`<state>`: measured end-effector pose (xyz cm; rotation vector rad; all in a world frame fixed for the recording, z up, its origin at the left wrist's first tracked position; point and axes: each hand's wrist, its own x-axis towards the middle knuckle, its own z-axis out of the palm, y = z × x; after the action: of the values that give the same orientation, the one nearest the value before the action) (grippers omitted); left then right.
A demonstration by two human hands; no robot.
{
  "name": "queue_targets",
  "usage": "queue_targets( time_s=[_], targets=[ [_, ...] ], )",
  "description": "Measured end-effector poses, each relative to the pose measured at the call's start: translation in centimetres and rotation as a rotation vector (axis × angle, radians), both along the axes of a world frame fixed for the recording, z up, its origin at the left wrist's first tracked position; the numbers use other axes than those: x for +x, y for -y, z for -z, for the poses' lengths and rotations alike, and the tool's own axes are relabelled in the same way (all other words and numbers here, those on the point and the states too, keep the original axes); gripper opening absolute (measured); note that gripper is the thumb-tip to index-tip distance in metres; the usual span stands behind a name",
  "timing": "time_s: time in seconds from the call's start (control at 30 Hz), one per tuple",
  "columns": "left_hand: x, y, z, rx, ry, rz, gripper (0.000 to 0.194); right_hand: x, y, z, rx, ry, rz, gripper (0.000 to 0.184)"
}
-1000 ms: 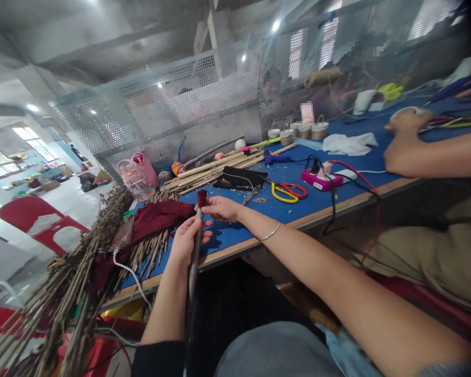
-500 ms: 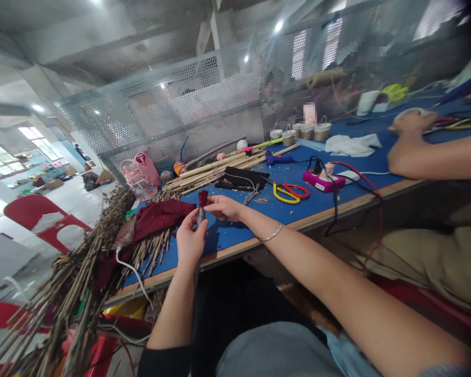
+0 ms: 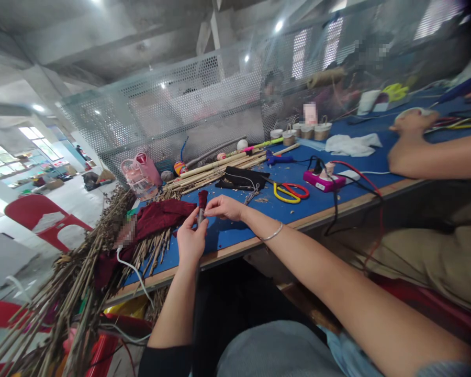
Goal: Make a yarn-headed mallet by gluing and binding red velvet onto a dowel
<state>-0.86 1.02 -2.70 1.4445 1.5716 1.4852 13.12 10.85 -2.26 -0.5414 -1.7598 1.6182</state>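
Note:
My left hand (image 3: pixel 191 242) is closed around the upper end of a greyish stick (image 3: pixel 200 217), held upright over the front of the table. A dark red piece of cloth (image 3: pixel 203 198) is bunched at the stick's top. My right hand (image 3: pixel 226 208), with a bangle on its wrist, pinches at the base of that bunch; whatever lies between its fingertips is too small to make out. Left of both hands, a larger dark red cloth (image 3: pixel 160 214) lies over a heap of dried stalks (image 3: pixel 76 267).
Scissors (image 3: pixel 291 192) with yellow and red handles lie to the right by a black cloth (image 3: pixel 239 178). Beyond are pale sticks (image 3: pixel 220 166), a blue glue gun (image 3: pixel 280 158) and a magenta power strip (image 3: pixel 324 180) with cables. A co-worker's arm (image 3: pixel 435 152) rests at far right.
My right fingertips have shifted slightly at the base of the red bunch, drawing closer together. My left hand keeps its hold on the stick.

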Motion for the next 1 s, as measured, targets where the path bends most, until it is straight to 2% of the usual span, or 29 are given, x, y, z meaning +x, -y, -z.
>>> queue_targets(
  time_s=[0.37, 0.73, 0.83, 1.0],
  targets=[
    [0.27, 0.26, -0.51, -0.028, 0.056, -0.023, 0.054, 0.10, -0.12, -0.30, -0.004, -0.014, 0.077, 0.023],
    [0.38, 0.27, -0.49, -0.038, 0.142, -0.004, 0.055, 0.04, -0.37, 0.02, -0.049, -0.022, 0.053, 0.024],
    [0.11, 0.11, -0.39, -0.052, 0.201, 0.036, 0.058, -0.06, -0.38, 0.03, -0.078, -0.024, 0.040, 0.025],
    [-0.51, 0.04, -0.63, -0.114, 0.345, 0.180, 0.063, -0.13, -0.28, 0.03, -0.143, -0.038, -0.016, 0.028]
  ],
)
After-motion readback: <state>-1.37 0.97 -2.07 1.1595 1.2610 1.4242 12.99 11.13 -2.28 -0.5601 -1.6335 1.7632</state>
